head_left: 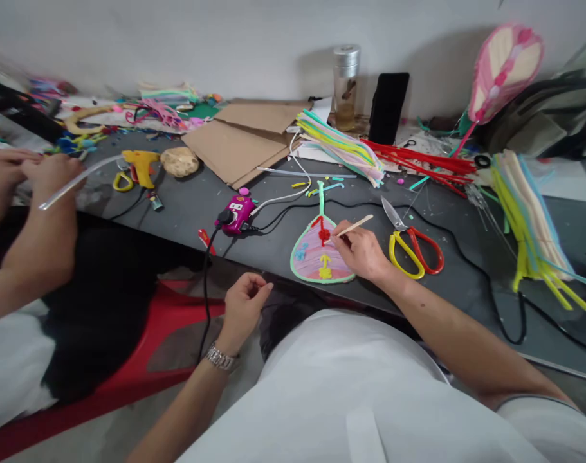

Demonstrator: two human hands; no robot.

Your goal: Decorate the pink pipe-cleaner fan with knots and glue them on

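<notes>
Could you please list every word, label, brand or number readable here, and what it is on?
No text can be read.
On the purple power strip, any marking is too small to read.
The glass bottle, yellow glue gun, scissors and the wooden stick in the right hand show no text.

Right hand (363,252) reaches forward, fingers (345,235) pinched; left hand (244,302) sits lower, curled onto its thumb.

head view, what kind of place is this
Probably a craft workbench: bundles of pipe cleaners, a glue gun, scissors, and the right hand holding a wooden stick on a pipe-cleaner fan.
</notes>
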